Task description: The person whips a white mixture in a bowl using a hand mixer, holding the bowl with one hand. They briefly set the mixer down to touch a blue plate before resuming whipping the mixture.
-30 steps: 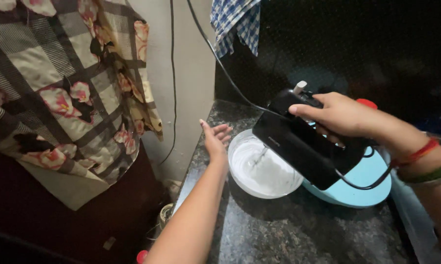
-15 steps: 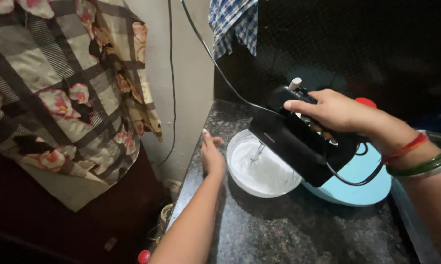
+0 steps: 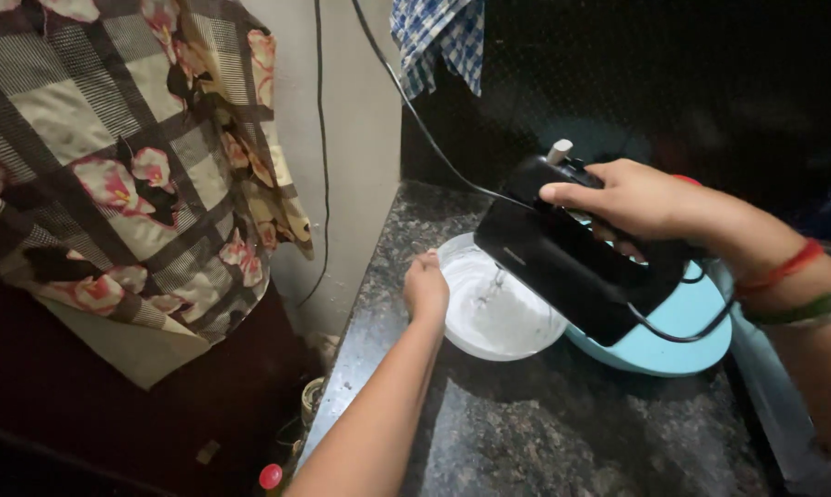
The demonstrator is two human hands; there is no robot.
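- Right hand [image 3: 632, 198] wrapped around black mixer [image 3: 572, 248] handle, beaters down in white bowl [image 3: 498, 308].
- Left hand [image 3: 426, 287] curled on bowl's left rim.
- Bowl near counter [image 3: 544, 423] left edge, touching blue plate [image 3: 673, 336].

The right hand [image 3: 632, 198] grips the handle of a black electric hand mixer [image 3: 572, 253], held tilted so its beaters [image 3: 491, 287] dip into a white bowl [image 3: 498, 304] of pale, frothy mixture. The left hand [image 3: 426, 287] is curled over the bowl's near rim. Just behind the bowl, touching it, lies a light blue plate [image 3: 678, 336], partly hidden by the mixer. All rest on a dark speckled granite counter [image 3: 563, 423]. The mixer's black cord [image 3: 415, 110] runs up the wall toward a blue checked cloth [image 3: 438, 37]. A floral patterned curtain [image 3: 130, 166] hangs at left
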